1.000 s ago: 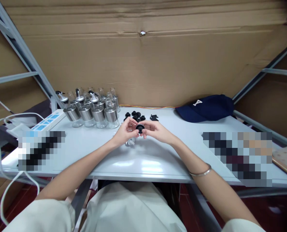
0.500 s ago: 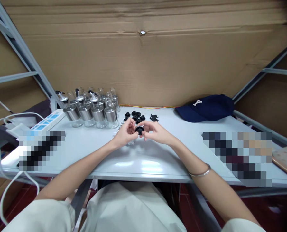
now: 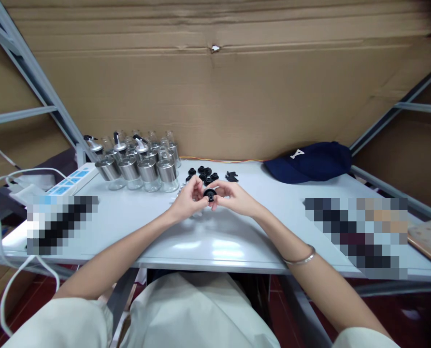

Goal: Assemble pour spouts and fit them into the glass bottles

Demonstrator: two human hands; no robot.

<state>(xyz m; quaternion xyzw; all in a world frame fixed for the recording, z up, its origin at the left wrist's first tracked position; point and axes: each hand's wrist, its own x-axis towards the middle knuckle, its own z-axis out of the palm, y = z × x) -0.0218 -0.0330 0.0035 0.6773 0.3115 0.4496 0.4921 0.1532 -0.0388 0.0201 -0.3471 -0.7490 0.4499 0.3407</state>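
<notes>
The pale counter (image 3: 215, 241) carries everything, so I place things from its middle, where my hands meet. Behind that and to the right lies a navy cap (image 3: 309, 162). Behind and to the left stands a cluster of glass bottles with steel collars (image 3: 139, 166); a few at the back wear pour spouts, the front ones look open-topped, and the glass appears empty, though it is too small to be sure. Just behind my hands sits a small heap of loose black stoppers (image 3: 203, 174).

My left hand (image 3: 188, 200) and right hand (image 3: 233, 198) each close fingertips on one black stopper (image 3: 210, 194), held just above the counter. I judge I am fitting or seating this piece. What it calls for now is a firm, even pinch, keeping the piece level.
</notes>
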